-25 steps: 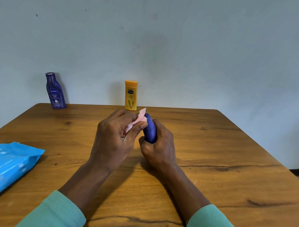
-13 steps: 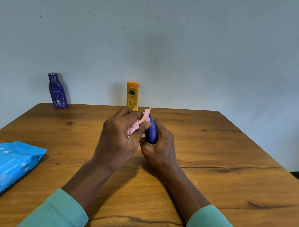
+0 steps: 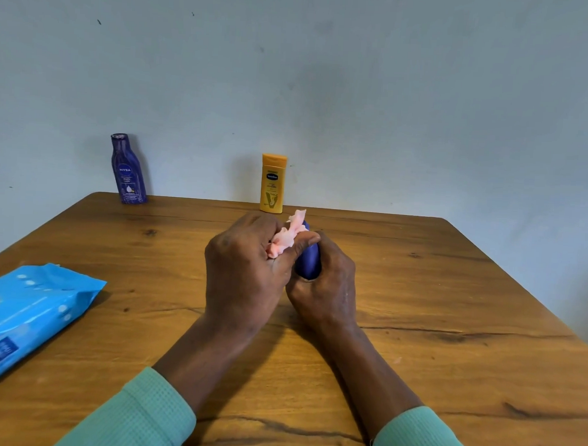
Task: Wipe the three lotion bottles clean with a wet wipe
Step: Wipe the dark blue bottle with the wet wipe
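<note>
On the wooden desk (image 3: pixel 417 295), streaked with dark grain cracks, my right hand (image 3: pixel 326 291) wraps a dark blue bottle (image 3: pixel 309 262) while my left hand (image 3: pixel 246 274) pinches a crumpled pink wipe (image 3: pixel 287 237) against it. Against the pale blue-grey wall (image 3: pixel 359 90) stand a Nivea bottle (image 3: pixel 128 170) and a yellow bottle (image 3: pixel 272 184), well apart. A blue wipe pack (image 3: pixel 29 315) lies at the left edge.
</note>
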Demonstrator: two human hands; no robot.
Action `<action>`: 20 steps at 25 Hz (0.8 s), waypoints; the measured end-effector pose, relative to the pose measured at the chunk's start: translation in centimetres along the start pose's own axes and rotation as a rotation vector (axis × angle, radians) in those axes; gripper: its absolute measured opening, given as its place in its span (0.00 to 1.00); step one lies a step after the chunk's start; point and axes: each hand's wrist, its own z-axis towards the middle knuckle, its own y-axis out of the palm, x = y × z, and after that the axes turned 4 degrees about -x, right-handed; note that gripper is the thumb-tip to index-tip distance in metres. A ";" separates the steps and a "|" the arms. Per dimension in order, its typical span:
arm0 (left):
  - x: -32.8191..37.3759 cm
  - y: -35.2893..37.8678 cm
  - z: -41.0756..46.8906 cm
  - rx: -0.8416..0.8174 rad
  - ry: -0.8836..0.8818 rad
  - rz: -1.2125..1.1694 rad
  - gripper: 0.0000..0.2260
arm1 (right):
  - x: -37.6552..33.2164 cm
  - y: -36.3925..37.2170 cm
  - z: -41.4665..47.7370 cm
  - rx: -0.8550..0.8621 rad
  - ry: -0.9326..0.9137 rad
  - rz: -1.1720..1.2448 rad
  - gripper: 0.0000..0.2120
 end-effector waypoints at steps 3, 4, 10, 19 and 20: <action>-0.6 0.3 0.0 -0.032 0.099 -0.009 0.09 | 0.0 -0.1 0.0 -0.014 -0.006 0.016 0.15; -0.9 0.4 0.1 -0.053 0.118 -0.027 0.09 | 0.0 -0.1 0.0 -0.018 -0.008 0.022 0.15; -1.1 0.4 0.2 -0.070 0.046 -0.029 0.15 | 0.2 0.2 0.1 -0.017 -0.027 0.013 0.14; -1.2 1.7 -0.3 0.081 0.051 -0.182 0.11 | -0.9 0.2 -0.1 0.007 0.066 0.171 0.11; -1.0 1.7 -0.4 0.091 0.037 -0.231 0.11 | -0.9 0.3 -0.2 0.009 0.093 0.197 0.10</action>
